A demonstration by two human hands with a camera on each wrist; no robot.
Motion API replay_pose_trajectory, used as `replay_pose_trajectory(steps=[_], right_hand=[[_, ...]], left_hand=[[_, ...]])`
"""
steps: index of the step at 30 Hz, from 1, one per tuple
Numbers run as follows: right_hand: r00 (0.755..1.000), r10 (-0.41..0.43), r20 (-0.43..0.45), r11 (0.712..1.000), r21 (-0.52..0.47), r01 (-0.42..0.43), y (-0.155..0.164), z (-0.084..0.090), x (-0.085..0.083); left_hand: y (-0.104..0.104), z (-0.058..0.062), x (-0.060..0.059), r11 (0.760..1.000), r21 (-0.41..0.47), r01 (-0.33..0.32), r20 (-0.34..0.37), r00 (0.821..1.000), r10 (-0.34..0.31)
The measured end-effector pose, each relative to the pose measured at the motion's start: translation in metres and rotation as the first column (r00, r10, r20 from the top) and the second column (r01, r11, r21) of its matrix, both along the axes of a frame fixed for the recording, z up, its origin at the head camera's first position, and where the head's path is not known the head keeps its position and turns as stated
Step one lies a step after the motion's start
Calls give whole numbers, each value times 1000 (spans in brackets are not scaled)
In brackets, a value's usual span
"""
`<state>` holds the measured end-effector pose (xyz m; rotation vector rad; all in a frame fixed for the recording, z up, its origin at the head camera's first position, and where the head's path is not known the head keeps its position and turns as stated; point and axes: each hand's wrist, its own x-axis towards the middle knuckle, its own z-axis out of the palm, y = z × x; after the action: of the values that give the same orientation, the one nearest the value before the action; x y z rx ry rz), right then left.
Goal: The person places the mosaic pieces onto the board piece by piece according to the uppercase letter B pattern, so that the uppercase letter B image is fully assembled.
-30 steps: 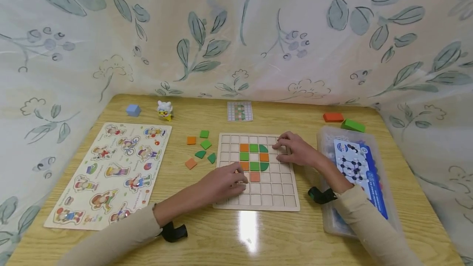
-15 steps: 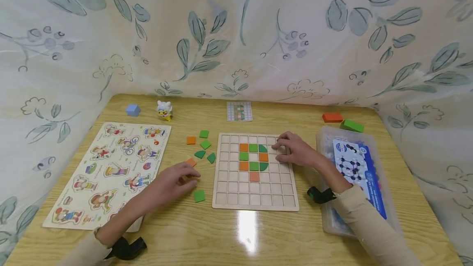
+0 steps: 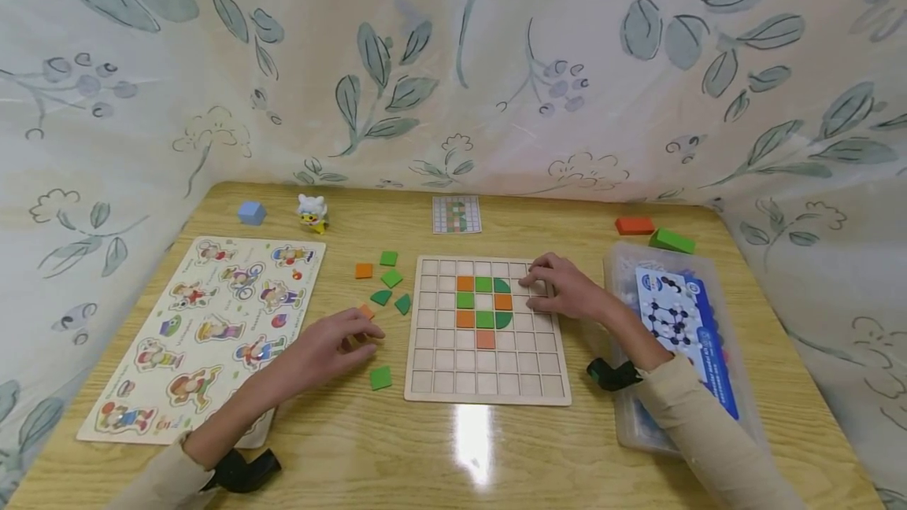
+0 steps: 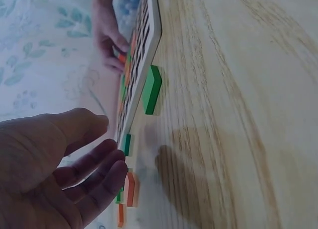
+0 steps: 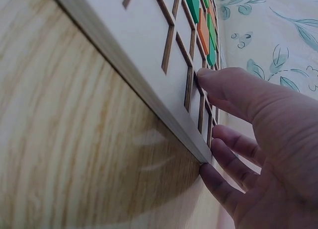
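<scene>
My left hand [image 3: 329, 349] hovers over the table left of the board, fingers loosely bent and holding nothing. A green square tile [image 3: 380, 377] lies just right of it, and an orange tile [image 3: 365, 311] is partly hidden behind its fingers. My right hand [image 3: 567, 286] rests on the right edge of the wooden grid board [image 3: 432, 352]; in the right wrist view its thumb [image 5: 223, 85] touches the top face. Set in the grid are orange squares, green squares and dark green quarter-circles, with a salmon square [image 3: 485, 338] lowest.
More loose tiles, such as an orange square [image 3: 364, 270] and a dark green quarter-circle [image 3: 403, 304], lie left of the board. A pattern card [image 3: 457, 215] is behind it. A picture puzzle [image 3: 159, 321] lies left, a plastic box [image 3: 623, 423] right. A toy figure [image 3: 312, 213] stands at the back.
My left hand has moved left, off the board to beside the loose tiles, then stayed there. A green square its arm covered is now visible. My right hand has kept its place.
</scene>
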<state>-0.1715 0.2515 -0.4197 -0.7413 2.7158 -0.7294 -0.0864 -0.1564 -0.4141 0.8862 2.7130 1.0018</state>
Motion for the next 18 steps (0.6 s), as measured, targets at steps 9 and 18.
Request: replay_pose_trajectory(steps=[9, 18], right_hand=[[1000, 2, -2, 1000, -6, -2, 0, 1, 0], [1000, -3, 2, 1000, 1, 3, 1, 0, -1]], left_hand=[[3, -1, -1, 999, -16, 39, -8, 999, -39], [-1, -7, -8, 985, -110, -131, -227, 968, 104]])
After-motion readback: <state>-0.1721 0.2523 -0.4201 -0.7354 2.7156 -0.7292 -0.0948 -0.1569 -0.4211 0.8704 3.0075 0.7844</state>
